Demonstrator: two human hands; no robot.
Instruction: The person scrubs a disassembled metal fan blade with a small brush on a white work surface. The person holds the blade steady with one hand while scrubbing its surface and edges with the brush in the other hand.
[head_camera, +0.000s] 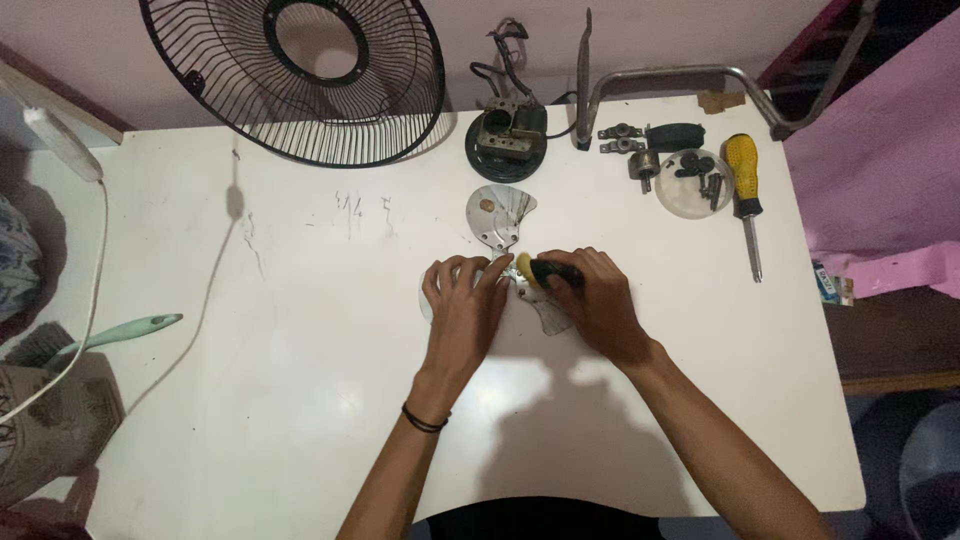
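Behind the right hand (590, 300), fingers gripping a screwdriver (545, 272), and the flat left hand (462, 305) stands a fan guard (295, 80).

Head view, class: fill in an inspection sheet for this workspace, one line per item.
Surface: white table, scuffed.
Job's things: clear fan blade under both hands; screwdriver in right hand.
Clutter: fan guard, motor, second screwdriver, dish of screws, brush.
Grips: left hand presses the blade; right hand closed on the screwdriver.
Cables: white cord across table.
Surroundings: pink wall.
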